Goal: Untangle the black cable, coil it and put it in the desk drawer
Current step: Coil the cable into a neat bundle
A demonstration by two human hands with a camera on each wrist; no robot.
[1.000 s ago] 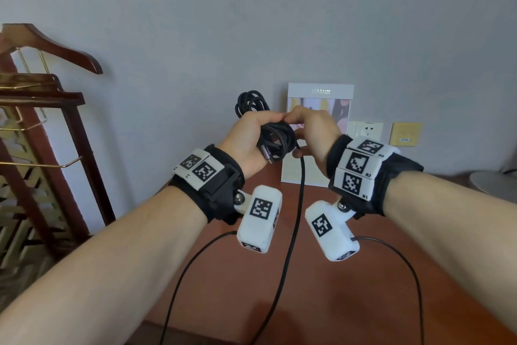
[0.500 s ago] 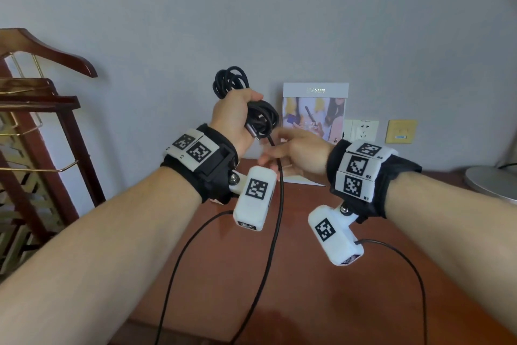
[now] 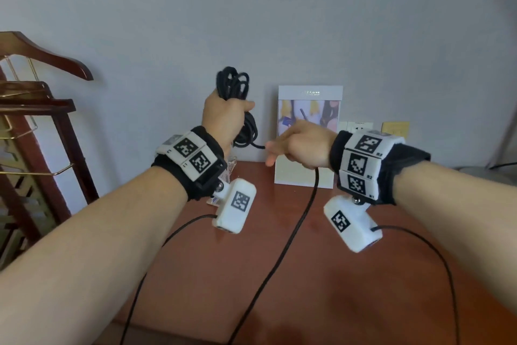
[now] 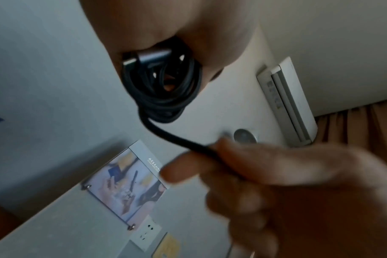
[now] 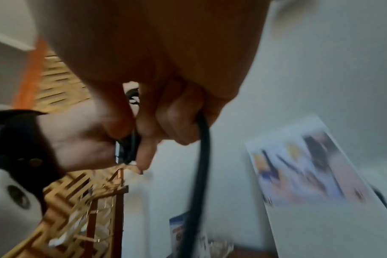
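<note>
My left hand [image 3: 223, 118] is raised above the desk and grips a bundle of black cable [image 3: 233, 84]; loops stick out above and below the fist. In the left wrist view the coil [image 4: 164, 87] hangs from the fist with a grey plug [image 4: 148, 56] at its top. One strand runs from the coil into my right hand [image 3: 300, 146], whose fingers curl round it [image 4: 210, 151]. From that hand the loose cable [image 3: 296, 230] hangs down across the desk toward me. The right wrist view shows the strand [image 5: 202, 143] leaving my curled fingers. No drawer is in view.
The red-brown desk [image 3: 307, 288] stands against a grey wall. A white picture card [image 3: 307, 171] leans on the wall, with a socket [image 3: 356, 127] and a yellow plate [image 3: 396, 129] beside it. A wooden clothes stand [image 3: 42, 109] is at the left. Thin camera leads [image 3: 436, 255] trail from both wrists.
My left hand has risen and moved left with the coil. My right hand has left the coil, dropped lower and slid along the strand, which now stretches between the hands.
</note>
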